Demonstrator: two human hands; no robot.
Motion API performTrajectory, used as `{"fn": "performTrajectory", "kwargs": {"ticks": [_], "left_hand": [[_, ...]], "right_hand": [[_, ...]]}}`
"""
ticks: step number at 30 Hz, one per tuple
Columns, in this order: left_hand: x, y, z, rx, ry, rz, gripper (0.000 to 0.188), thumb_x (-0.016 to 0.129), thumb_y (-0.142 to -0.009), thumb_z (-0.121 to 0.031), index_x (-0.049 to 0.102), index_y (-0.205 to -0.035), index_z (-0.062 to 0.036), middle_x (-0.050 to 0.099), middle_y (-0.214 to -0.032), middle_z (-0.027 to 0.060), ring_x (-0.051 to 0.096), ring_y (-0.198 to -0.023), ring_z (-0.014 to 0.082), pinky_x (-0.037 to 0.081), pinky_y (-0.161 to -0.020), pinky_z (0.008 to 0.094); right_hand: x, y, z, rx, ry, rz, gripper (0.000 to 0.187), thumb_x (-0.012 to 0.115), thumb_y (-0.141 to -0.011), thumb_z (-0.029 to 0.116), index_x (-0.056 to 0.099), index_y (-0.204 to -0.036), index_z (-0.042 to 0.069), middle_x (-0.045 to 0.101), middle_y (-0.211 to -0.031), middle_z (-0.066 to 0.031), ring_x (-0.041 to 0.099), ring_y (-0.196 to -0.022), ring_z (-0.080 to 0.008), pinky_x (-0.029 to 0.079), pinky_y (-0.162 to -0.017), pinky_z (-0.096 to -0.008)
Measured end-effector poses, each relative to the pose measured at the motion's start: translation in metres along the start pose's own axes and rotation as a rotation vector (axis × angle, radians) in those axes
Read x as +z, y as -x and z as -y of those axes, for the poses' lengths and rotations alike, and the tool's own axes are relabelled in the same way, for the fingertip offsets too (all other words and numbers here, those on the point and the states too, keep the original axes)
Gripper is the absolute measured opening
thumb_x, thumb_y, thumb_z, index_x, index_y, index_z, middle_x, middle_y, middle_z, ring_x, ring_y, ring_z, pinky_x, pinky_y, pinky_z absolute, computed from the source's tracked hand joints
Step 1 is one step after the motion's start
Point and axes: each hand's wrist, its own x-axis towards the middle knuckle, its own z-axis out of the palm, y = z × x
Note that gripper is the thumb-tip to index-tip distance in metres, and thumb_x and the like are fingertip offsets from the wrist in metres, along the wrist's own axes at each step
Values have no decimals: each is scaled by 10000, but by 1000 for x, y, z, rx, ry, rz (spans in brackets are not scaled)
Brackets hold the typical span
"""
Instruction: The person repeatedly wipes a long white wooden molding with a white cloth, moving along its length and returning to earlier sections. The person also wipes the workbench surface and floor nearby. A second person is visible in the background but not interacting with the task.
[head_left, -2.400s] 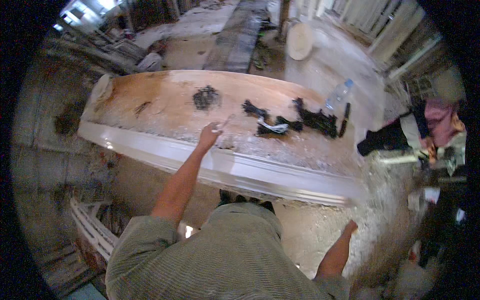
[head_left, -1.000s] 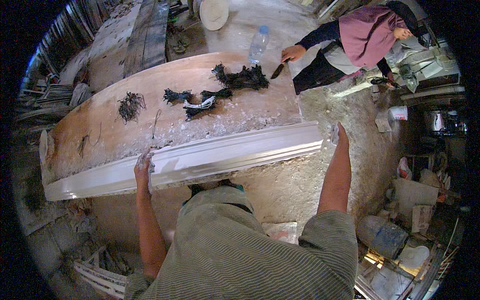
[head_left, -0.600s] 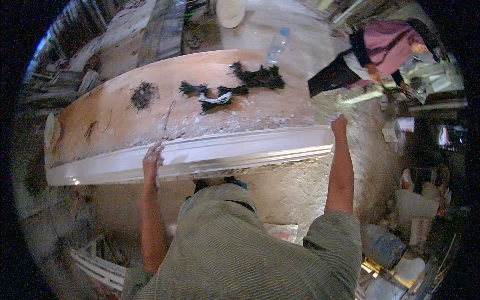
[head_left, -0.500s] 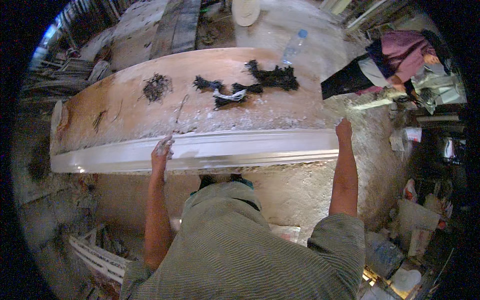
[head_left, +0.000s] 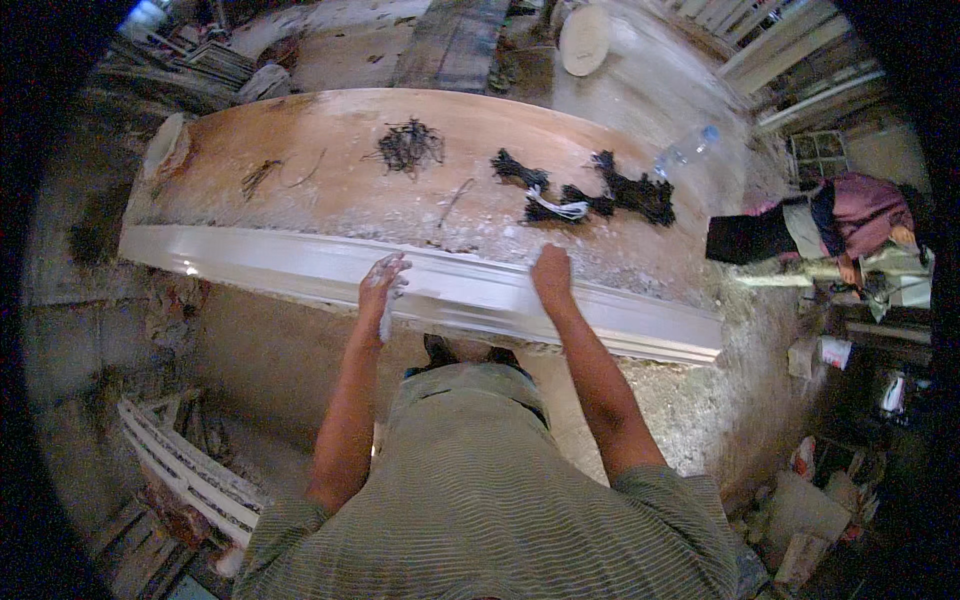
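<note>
A long white moulding (head_left: pixel 300 265) with grooved lines lies along the near edge of a wide, dusty orange-brown workbench (head_left: pixel 340 190). My left hand (head_left: pixel 382 285), smeared with white paste, is at the moulding's near side with its fingers apart and nothing visible in it. Over the moulding, right of the middle, my right hand (head_left: pixel 551 272) is closed like a fist; whatever it may hold is hidden. Beyond it lie dark fibre bundles (head_left: pixel 640 195) and a white strand bundle (head_left: pixel 556 206). A loose dark fibre tangle (head_left: pixel 410 147) sits farther left.
A clear plastic bottle (head_left: pixel 690 148) with a blue cap lies at the bench's far right. Beyond it bends a person in a pink top (head_left: pixel 868 222). A pale oval piece (head_left: pixel 584 40) is at the back, and a white slatted piece (head_left: pixel 190 460) at the lower left.
My right hand has moved left from the moulding's right end to nearer its middle, staying closed. The whole view has turned and shifted, so the bench now slants down to the right.
</note>
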Motion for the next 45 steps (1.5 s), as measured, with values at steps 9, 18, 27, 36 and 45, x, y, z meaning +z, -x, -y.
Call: {"fn": "performTrajectory", "kwargs": {"ticks": [9, 18, 27, 36, 45], "left_hand": [[-15, -58, -4, -57, 224, 39, 386, 481, -852, -323, 492, -1141, -66, 568, -1051, 68, 536, -904, 179, 428, -760, 310], [65, -94, -41, -431, 753, 643, 390, 464, -866, -369, 517, -1069, -41, 584, -977, 115, 570, -881, 215, 491, -785, 366], [107, -131, -2, -410, 1075, 551, 352, 500, -823, -50, 447, -1165, 14, 551, -1059, 102, 551, -924, 197, 453, -870, 328], [92, -121, 3, -301, 865, 345, 186, 506, -859, -153, 522, -967, -3, 568, -871, 121, 542, -811, 223, 466, -755, 324], [118, -67, 2, -278, 819, 165, 225, 470, -883, -246, 529, -916, -31, 555, -801, 117, 536, -744, 218, 486, -676, 311]], "right_hand": [[69, -88, 115, -235, -226, 502, 254, 613, -667, 255, 628, -807, 43, 627, -838, -160, 606, -779, -281, 477, -677, -380], [-73, -57, 149, -438, -297, 182, 301, 611, -704, 158, 612, -1002, 110, 542, -1116, -132, 541, -983, -256, 421, -840, -340], [-95, -25, 61, -842, 251, -229, 404, 466, -734, 76, 526, -1118, 187, 469, -1179, -105, 437, -1083, -295, 365, -885, -450], [-102, 17, -174, 194, 54, 35, 253, 455, -704, 53, 573, -910, -35, 592, -923, -187, 559, -898, -328, 330, -911, -490], [-217, 85, -441, 325, -960, -554, 331, 515, -784, 59, 520, -1115, 50, 607, -940, -32, 572, -795, -136, 461, -698, -257]]}}
